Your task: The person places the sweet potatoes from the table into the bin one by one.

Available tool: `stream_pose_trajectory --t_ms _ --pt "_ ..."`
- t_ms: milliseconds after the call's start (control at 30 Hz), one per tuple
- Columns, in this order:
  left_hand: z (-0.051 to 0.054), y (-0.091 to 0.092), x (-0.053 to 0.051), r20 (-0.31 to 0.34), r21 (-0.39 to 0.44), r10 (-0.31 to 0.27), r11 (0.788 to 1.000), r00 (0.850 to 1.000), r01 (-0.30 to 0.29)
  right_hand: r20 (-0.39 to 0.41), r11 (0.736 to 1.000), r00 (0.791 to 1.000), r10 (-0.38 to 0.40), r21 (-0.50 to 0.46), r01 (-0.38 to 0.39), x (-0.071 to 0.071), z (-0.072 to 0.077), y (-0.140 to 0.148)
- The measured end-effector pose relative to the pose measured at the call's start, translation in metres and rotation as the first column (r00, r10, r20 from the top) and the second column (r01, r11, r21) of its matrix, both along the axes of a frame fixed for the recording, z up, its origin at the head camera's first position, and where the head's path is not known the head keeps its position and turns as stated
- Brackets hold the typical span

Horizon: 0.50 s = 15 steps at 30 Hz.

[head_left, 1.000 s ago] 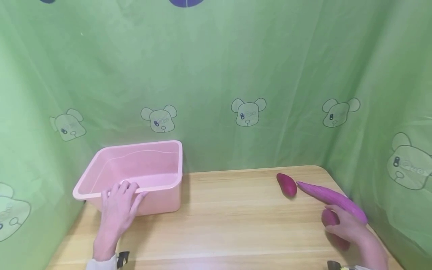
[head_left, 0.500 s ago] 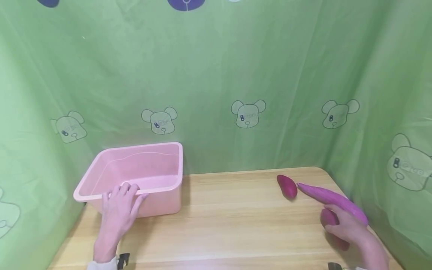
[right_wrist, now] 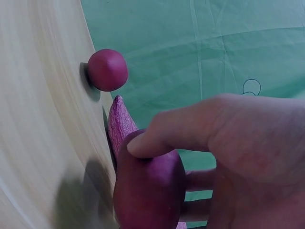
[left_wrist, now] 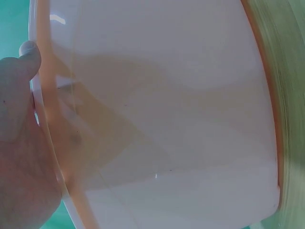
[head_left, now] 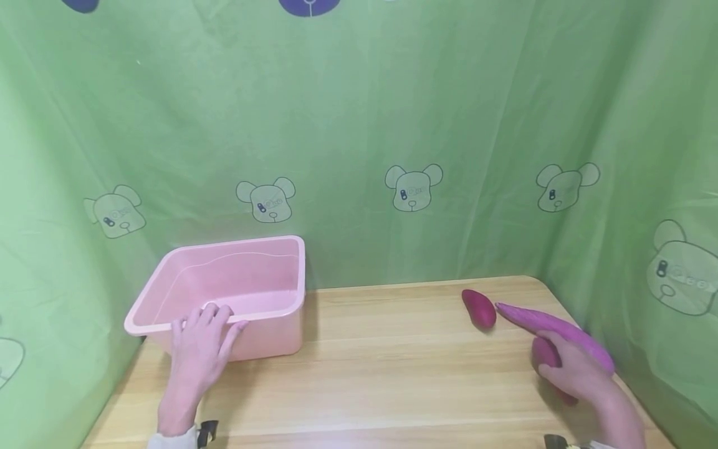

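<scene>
My left hand (head_left: 196, 349) grips the near rim of a pink plastic basin (head_left: 269, 337), fingers hooked over the inside and thumb outside. The basin's wall (left_wrist: 181, 119) fills most of the left wrist view. At the right, my right hand (head_left: 578, 368) holds a dark purple-red sweet potato (head_left: 545, 354) between thumb and fingers; in the right wrist view its smooth, plump body (right_wrist: 150, 191) shows below the thumb. A long, wrinkled, lighter purple vegetable (head_left: 561, 329) lies just behind that hand. A second dark red sweet potato (head_left: 479, 310) rests beyond, near its narrow tip.
Everything stands on a light wooden table (head_left: 392, 374) with a rounded far right corner. A green curtain (head_left: 359, 125) with bear faces encloses the back and both sides. The basin stands at the far left, close to the curtain.
My right hand and the sweet potato in it have shifted slightly up and away in the head view. My left hand stays on the basin rim.
</scene>
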<state>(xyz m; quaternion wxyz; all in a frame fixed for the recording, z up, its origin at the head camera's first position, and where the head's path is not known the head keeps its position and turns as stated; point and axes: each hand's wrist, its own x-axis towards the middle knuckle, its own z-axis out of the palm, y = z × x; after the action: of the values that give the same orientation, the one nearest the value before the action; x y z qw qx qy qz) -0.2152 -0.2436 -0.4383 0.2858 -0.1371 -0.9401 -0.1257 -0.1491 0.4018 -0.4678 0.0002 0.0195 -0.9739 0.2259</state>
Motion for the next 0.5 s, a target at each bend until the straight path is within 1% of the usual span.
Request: stream_pose_trajectory --t_ms 100,400,500 --pt "-0.0004 0.0006 -0.0006 -0.001 0.001 -0.002 1.000 1.000 0.002 -0.002 1.000 1.000 -0.002 -0.011 0.002 -0.0013 -0.0008 0.0006" --pt "-0.0008 0.0008 -0.0002 0.010 0.009 0.001 1.000 1.000 -0.002 -0.065 0.999 0.998 -0.022 -0.030 0.020 -0.0053 -0.0013 0.0009" --pt "-0.0002 0.0004 0.0006 0.011 0.011 0.002 1.000 1.000 -0.002 -0.114 0.999 0.993 -0.019 -0.029 0.016 -0.0052 0.0001 -0.0017"
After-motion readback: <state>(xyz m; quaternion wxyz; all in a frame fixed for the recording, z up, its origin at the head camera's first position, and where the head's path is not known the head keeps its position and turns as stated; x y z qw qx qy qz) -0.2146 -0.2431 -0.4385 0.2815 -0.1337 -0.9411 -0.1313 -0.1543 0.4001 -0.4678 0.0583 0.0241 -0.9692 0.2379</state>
